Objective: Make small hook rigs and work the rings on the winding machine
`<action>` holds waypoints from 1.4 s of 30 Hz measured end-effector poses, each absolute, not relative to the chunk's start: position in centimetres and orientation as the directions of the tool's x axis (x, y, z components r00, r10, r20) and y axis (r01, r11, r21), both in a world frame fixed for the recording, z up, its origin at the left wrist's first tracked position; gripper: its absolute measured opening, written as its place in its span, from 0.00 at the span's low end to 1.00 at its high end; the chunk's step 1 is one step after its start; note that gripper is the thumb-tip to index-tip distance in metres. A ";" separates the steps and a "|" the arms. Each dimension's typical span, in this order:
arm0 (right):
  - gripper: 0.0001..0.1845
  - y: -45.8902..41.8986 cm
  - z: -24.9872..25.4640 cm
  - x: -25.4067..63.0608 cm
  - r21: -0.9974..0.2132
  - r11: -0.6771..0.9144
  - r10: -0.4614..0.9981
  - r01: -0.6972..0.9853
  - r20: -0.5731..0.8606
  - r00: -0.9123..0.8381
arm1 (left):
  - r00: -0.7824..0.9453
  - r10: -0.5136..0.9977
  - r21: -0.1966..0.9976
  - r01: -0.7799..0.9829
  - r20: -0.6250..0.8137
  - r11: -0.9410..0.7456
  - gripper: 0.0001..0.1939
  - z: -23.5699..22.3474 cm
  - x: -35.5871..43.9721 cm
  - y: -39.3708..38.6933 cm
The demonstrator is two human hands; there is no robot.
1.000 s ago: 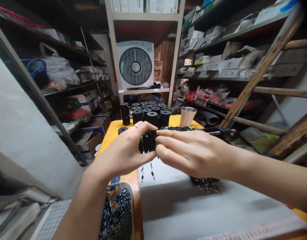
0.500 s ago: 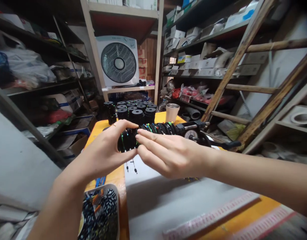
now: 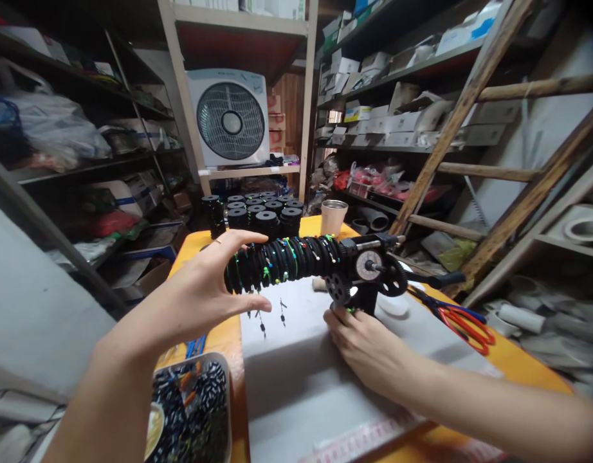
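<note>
A row of black ridged spools point(image 3: 289, 260), wound with line and stuck with coloured pins, sits on the shaft of a hand-cranked winder point(image 3: 368, 267). Around its left end curves my left hand point(image 3: 207, 280), fingers over the top and thumb below. Small dark swivel-like pieces point(image 3: 283, 316) dangle on thin line underneath. Low beside the winder's base is my right hand point(image 3: 361, 337), its fingers closed together by some green-tipped bits. Whatever those fingers hold is hidden.
Upright black spools point(image 3: 266, 222) and a beige cup point(image 3: 333, 217) stand at the back of the yellow table point(image 3: 532, 363). Red-handled scissors point(image 3: 465, 328) lie right. A tub of small dark parts point(image 3: 228, 399) is front left. A wooden ladder point(image 3: 441, 141) leans right.
My right hand has left the spools and moved down and right to the winder's base, uncovering the row and the scissors. My left hand stays at the left end.
</note>
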State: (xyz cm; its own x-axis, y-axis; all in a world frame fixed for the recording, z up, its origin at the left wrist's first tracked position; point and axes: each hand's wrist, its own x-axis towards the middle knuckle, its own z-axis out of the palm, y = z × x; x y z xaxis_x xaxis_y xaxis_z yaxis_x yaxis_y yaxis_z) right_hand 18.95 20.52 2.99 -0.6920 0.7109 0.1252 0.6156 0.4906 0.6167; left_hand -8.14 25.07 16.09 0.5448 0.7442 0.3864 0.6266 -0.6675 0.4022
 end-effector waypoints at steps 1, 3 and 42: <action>0.12 20.7 2.6 18.7 0.630 0.474 0.723 0.615 0.121 -0.680 | 0.551 0.742 0.405 0.622 0.381 -0.670 0.35 16.1 -8.2 25.1; 0.13 20.8 2.4 18.4 0.638 0.459 0.730 0.619 0.127 -0.672 | 0.560 0.735 0.409 0.611 0.383 -0.679 0.35 16.1 -8.4 25.0; 0.07 16.9 2.8 22.4 -0.486 0.442 0.895 0.754 0.292 -0.336 | 0.519 0.762 0.434 0.626 0.388 -0.648 0.30 15.6 -9.2 26.0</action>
